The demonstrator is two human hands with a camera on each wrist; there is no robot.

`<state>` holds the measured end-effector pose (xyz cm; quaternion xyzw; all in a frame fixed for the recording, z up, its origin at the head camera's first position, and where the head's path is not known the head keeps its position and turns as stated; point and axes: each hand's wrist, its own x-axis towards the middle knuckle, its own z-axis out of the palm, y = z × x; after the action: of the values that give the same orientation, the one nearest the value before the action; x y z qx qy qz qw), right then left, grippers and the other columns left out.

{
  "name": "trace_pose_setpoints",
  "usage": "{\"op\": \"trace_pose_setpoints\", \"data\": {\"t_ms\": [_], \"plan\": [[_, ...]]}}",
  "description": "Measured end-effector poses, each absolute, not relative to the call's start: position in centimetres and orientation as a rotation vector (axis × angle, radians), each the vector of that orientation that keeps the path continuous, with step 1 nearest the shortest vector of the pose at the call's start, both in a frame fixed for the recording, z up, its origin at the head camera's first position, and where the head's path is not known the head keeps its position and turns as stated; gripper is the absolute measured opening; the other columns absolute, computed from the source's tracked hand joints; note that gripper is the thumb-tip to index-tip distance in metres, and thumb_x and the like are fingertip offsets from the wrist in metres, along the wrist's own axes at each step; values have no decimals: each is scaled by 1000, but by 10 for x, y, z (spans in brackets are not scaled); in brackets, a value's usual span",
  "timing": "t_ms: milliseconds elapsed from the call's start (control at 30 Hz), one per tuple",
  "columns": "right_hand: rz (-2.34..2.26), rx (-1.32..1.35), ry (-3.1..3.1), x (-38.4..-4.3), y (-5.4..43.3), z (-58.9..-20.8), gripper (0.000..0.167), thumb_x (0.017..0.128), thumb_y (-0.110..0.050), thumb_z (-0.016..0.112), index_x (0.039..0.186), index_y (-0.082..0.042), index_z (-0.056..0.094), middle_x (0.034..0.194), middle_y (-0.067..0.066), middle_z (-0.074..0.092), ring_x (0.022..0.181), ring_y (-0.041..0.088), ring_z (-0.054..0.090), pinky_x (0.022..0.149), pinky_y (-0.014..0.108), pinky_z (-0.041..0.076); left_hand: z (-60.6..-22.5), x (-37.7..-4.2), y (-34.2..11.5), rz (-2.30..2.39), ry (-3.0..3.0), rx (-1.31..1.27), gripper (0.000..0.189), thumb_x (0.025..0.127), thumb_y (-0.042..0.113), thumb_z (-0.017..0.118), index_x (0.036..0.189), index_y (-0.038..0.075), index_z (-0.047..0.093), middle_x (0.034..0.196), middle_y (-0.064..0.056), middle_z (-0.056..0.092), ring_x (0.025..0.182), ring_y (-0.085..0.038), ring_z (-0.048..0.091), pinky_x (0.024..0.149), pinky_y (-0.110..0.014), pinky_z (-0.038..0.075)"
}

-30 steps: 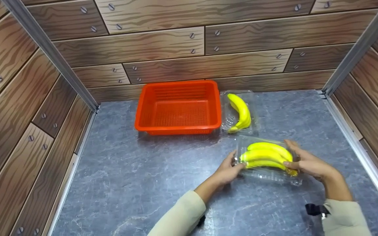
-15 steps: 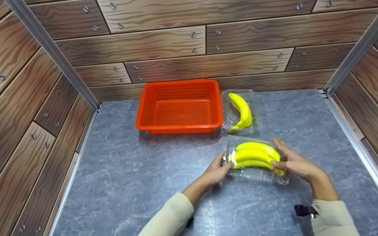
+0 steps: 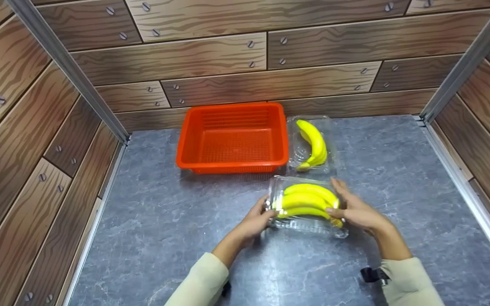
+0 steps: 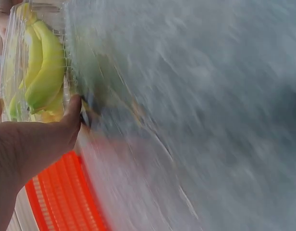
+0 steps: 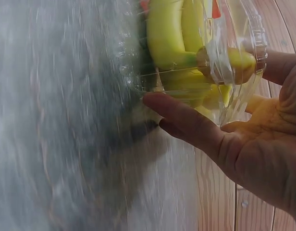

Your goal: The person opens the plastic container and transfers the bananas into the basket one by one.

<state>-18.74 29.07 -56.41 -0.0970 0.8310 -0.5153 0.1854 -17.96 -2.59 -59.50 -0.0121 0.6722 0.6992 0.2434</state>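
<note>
A clear plastic clamshell box (image 3: pixel 306 226) with a bunch of yellow bananas (image 3: pixel 302 199) inside is held between my two hands, in front of the red basket. My left hand (image 3: pixel 251 223) grips its left end, thumb on the near side. At the opposite end, where the stems lie, my right hand (image 3: pixel 360 212) holds it with the thumb over the top. Bananas show through the clear wall in the left wrist view, beyond the left hand (image 4: pixel 35 147). The right wrist view has the right hand (image 5: pixel 253 149) around the stem end, close over the table.
A red plastic basket (image 3: pixel 232 165) with nothing in it stands against the back wall (image 3: pixel 223 68). Beside it on the right lies another clear box (image 3: pixel 331 146) holding a bunch of bananas (image 3: pixel 315 144). Wood-patterned side walls bound the grey marbled table (image 3: pixel 151 221).
Both hands have moved left together, carrying the box of bananas from the right toward the middle. The red basket and the other box stay put.
</note>
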Motion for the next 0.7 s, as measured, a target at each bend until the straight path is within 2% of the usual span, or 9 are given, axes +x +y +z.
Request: {"op": "trace_pose_setpoints", "data": {"t_ms": [133, 300, 533, 700], "plan": [[-1459, -290, 2340, -189, 277, -566, 102, 98, -20, 74, 171, -4, 5, 176, 30, -13, 162, 54, -18, 126, 76, -12, -595, -179, -41, 1923, 1822, -24, 74, 99, 15, 61, 167, 15, 34, 145, -21, 58, 101, -17, 63, 85, -28, 58], [-1469, -315, 2352, -191, 260, -567, 102, 97, -21, 75, 171, -4, 6, 177, 30, -12, 163, 54, -15, 126, 77, -11, -595, -178, -58, 1949, 1803, -9, 77, 99, 14, 60, 170, 13, 28, 148, -23, 58, 100, -15, 65, 86, -27, 58], [-1476, -337, 2356, -196, 238, -568, 102, 97, -22, 75, 172, -7, 7, 177, 28, -12, 164, 53, -14, 125, 78, -10, -595, -177, -83, 1945, 1808, -26, 88, 98, 14, 59, 173, 16, 13, 166, -29, 39, 110, -16, 65, 96, -30, 57], [-1477, -343, 2349, -198, 226, -571, 101, 98, -21, 75, 172, -8, 7, 178, 27, -12, 164, 52, -13, 126, 77, -9, -595, -175, -98, 1916, 1831, -37, 90, 98, 16, 59, 174, 18, 11, 166, -30, 38, 115, -17, 64, 100, -31, 56]]}}
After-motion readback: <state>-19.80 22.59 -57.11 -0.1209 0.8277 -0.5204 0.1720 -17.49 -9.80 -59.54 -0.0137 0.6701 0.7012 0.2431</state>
